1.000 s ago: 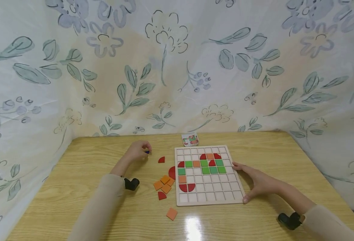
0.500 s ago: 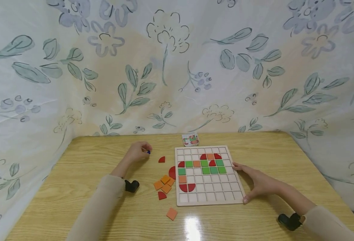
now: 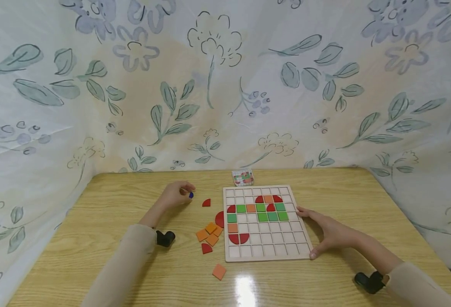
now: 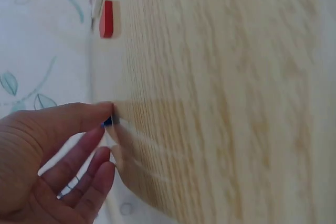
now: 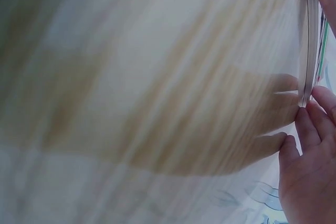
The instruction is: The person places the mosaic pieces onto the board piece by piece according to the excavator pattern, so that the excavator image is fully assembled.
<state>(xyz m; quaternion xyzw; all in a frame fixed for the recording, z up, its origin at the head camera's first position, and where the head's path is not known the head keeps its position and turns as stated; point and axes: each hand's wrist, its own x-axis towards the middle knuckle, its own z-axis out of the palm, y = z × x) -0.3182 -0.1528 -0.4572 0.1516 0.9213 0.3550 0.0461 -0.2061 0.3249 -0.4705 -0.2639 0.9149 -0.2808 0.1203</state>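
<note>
My left hand [image 3: 175, 194] pinches a small blue piece [image 3: 191, 195] just above the table, left of the board. In the left wrist view, the thumb and forefinger hold that blue piece [image 4: 108, 121], mostly hidden between them; the other fingers are bent. The wooden grid board [image 3: 267, 259] carries green and orange squares and red quarter-circles in some of its cells. My right hand [image 3: 333, 230] rests at the board's right edge, thumb at the near corner and fingers spread farther up. The right wrist view shows its fingertips [image 5: 302, 114] touching the board's edge [image 5: 308, 40].
A loose red quarter-circle [image 3: 206, 203] lies near my left hand. Several orange squares [image 3: 211, 240] are heaped left of the board, with a larger red piece [image 3: 219, 219] against its edge. A small pattern card [image 3: 242, 178] sits behind the board. Patterned cloth [image 3: 225, 85] rises at the back.
My left hand has shifted very slightly right, and more of the blue piece shows between its fingers. The right hand and the board have stayed put.
</note>
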